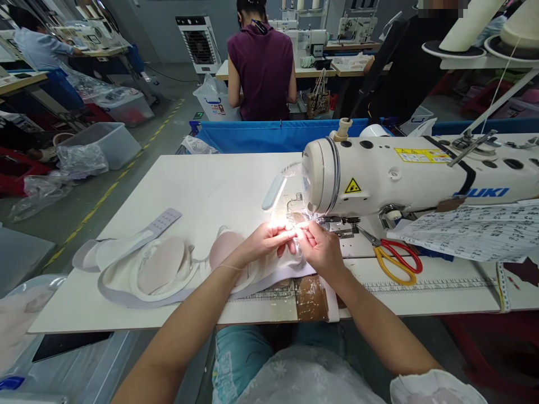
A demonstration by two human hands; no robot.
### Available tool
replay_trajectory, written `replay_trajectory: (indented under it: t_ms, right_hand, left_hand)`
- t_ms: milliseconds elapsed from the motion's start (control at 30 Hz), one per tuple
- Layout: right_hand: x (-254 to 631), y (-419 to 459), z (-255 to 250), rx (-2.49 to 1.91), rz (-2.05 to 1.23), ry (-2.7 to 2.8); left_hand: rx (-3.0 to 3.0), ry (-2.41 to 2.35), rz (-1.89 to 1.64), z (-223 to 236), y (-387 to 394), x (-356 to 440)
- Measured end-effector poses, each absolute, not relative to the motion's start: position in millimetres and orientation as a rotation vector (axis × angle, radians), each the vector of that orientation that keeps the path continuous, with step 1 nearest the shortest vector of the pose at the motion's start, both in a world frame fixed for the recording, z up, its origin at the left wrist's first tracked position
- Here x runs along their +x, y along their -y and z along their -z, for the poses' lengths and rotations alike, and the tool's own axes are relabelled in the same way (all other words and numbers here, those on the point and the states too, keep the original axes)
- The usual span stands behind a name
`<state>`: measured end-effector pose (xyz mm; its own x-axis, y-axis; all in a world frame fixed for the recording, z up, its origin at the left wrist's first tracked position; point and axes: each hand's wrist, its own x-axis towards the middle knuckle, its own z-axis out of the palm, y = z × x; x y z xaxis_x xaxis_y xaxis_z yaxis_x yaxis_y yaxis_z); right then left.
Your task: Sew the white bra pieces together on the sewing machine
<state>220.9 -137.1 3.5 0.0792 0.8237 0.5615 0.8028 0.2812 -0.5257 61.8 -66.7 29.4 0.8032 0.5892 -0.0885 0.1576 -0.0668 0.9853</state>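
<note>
A white and pale pink bra lies across the sewing table, its cups on the left and its hook band stretching to the far left. Under the lit head of the JUKI sewing machine, my left hand pinches the bra's right part. Close beside it, my right hand is also closed, thumb and finger pinched on the same part. Glare hides the exact edge between my fingertips. A white strap hangs over the front table edge below my right hand.
Right of my hands lie scissors with red and yellow handles. A printed sheet hangs from the machine. A measuring tape crosses the front edge. Plastic bins stand left; a person in purple sits beyond the blue cloth.
</note>
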Motion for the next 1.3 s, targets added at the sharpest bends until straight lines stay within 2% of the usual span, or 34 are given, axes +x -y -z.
replay_trajectory:
  t_ms: [833,1300]
  right_hand:
    - [220,138,-3,-1.526,-0.052,1.662]
    - [219,141,-15,-1.531,-0.403,1.520]
  left_hand:
    - [1.718,-0.608,-0.414,-23,63,61]
    - [1.489,-0.582,-0.526,-28,64,60]
